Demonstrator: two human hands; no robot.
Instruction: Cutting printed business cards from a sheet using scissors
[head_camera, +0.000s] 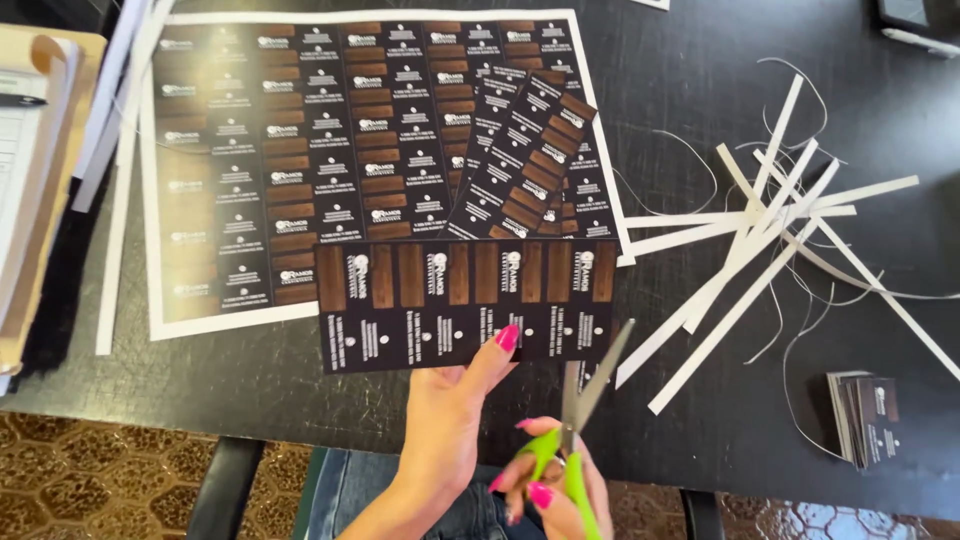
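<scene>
Large printed sheet (300, 150) of dark cards with brown bands lies flat on the black surface (700, 90); a cut stack of cards (865, 418) sits far right. Left hand (450, 420) fingers pinch a cut strip of cards (465, 305) at its lower edge. Right hand (550, 490) fingers grip green-handled scissors (580, 420), blades parted beside the strip. White paper offcuts (760, 240) lie scattered right

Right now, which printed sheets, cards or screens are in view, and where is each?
Card strip: in the left hand, dark with brown panels.
Printed sheet: flat on the table, white-edged grid of dark cards.
Loose strips: lying on the sheet's right side.
Cut card stack: table's right edge.
Device: top right corner.
</scene>
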